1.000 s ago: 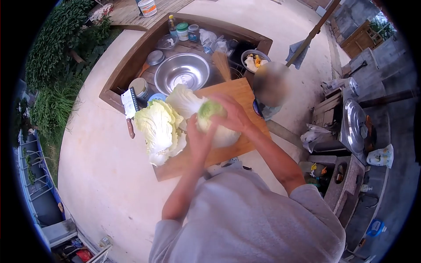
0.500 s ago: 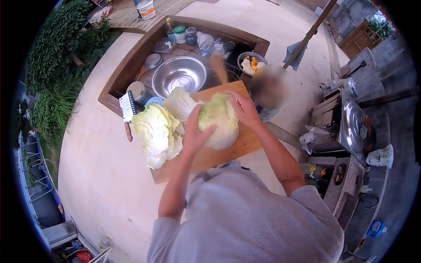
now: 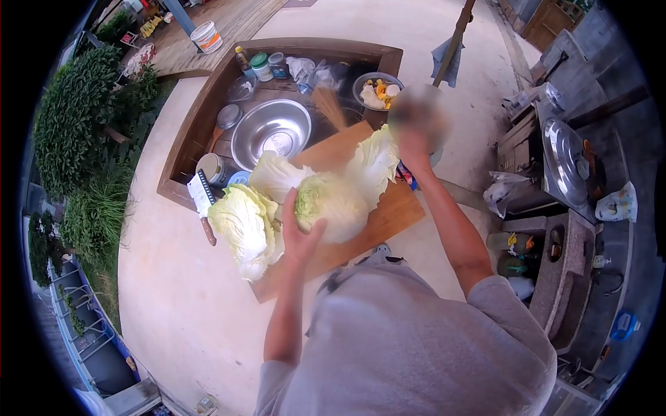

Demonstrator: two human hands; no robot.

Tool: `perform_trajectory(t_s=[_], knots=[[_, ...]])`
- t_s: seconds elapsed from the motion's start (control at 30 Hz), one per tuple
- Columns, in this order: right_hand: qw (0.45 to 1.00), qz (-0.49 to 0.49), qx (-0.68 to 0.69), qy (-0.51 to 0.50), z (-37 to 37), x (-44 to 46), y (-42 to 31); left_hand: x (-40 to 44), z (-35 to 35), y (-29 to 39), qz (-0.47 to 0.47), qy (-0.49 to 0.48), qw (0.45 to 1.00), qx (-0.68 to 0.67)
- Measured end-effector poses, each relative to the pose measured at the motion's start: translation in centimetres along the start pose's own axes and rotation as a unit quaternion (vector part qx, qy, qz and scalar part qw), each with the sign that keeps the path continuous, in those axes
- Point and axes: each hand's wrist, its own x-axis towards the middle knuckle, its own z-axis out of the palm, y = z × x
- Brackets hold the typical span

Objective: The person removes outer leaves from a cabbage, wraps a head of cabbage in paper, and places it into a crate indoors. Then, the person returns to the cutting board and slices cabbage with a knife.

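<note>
My left hand point(image 3: 301, 232) lies with its fingers spread against the left side of a cabbage head point(image 3: 336, 208) on the wooden cutting board point(image 3: 395, 213). To the right, my right hand point(image 3: 414, 149) grips a pale cabbage leaf point(image 3: 377, 166) that stands apart from the head; a blurred patch partly covers that hand. Another loose leaf point(image 3: 274, 176) rests behind the head. Several stacked leaves point(image 3: 243, 229) lie on the board's left end. Beside them is a cleaver point(image 3: 202, 201) with a brown handle.
A steel bowl point(image 3: 271, 132) sits in the wood-framed table point(image 3: 182, 149) behind the board. Jars, a bottle point(image 3: 243, 59), plastic bags and a brush point(image 3: 327, 107) stand around it. A bowl of cut food point(image 3: 377, 92) is at the table's right corner. A stone sink point(image 3: 565, 284) stands at the right.
My right hand has moved right and away from the cabbage head, pulling a leaf with it. My left hand stays at the head. The whole view has shifted slightly.
</note>
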Motion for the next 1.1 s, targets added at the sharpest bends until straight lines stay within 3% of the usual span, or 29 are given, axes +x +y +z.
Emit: perform_trajectory(t_s=[0.17,0.27,0.3,0.33,0.37,0.43,0.53,0.63,0.73,0.8,0.83,0.87,0.97,1.07,1.1], knots=[[0.996,0.067,-0.047,-0.045,4.3,-0.7,10.8,-1.8,0.0,-0.6,0.046,0.004,0.999,-0.005],[0.987,0.089,-0.081,-0.104,0.0,-0.3,4.4,-2.8,0.5,0.7,0.050,0.008,0.999,0.014],[0.994,0.045,-0.053,-0.085,-1.7,-0.5,1.1,-3.0,0.9,1.2,0.054,0.016,0.998,0.028],[0.985,-0.118,-0.119,-0.031,-2.8,-0.5,-1.7,-3.3,1.2,1.4,0.056,0.025,0.997,0.042],[0.943,-0.278,-0.180,0.024,-3.9,-0.5,-4.3,-3.3,1.5,1.5,0.041,0.031,0.998,0.031],[0.871,-0.466,-0.093,-0.125,-4.6,-2.7,-7.2,-2.8,1.4,1.3,0.026,0.034,0.999,0.034],[0.734,-0.461,-0.323,-0.381,-1.0,-6.7,-5.0,-2.3,1.2,0.7,0.031,0.034,0.999,0.016],[0.796,-0.379,-0.205,-0.426,-0.5,-8.7,-2.1,-2.5,0.8,-0.1,0.048,0.027,0.998,0.018],[0.807,-0.313,-0.132,-0.483,1.7,-9.9,-0.5,-3.4,1.2,0.0,0.050,0.047,0.997,0.031],[0.806,-0.333,-0.145,-0.467,2.2,-10.4,-0.1,-4.1,1.2,-0.5,0.032,0.063,0.996,0.047],[0.805,-0.346,-0.156,-0.455,2.5,-10.6,0.1,-4.0,1.2,-0.3,0.038,0.072,0.996,0.045],[0.824,-0.386,-0.175,-0.375,5.4,-12.0,2.4,-3.9,1.2,-0.5,0.036,0.076,0.996,0.023],[0.884,-0.356,-0.111,-0.281,6.7,-12.7,1.4,-3.8,0.7,-0.6,0.018,0.105,0.993,-0.057],[0.907,-0.317,-0.065,-0.270,6.5,-12.7,-0.1,-4.6,-0.9,-3.1,-0.016,0.137,0.988,-0.068],[0.918,-0.337,-0.043,-0.203,6.8,-12.7,-0.2,-4.4,-1.3,-3.3,-0.030,0.148,0.986,-0.067]])
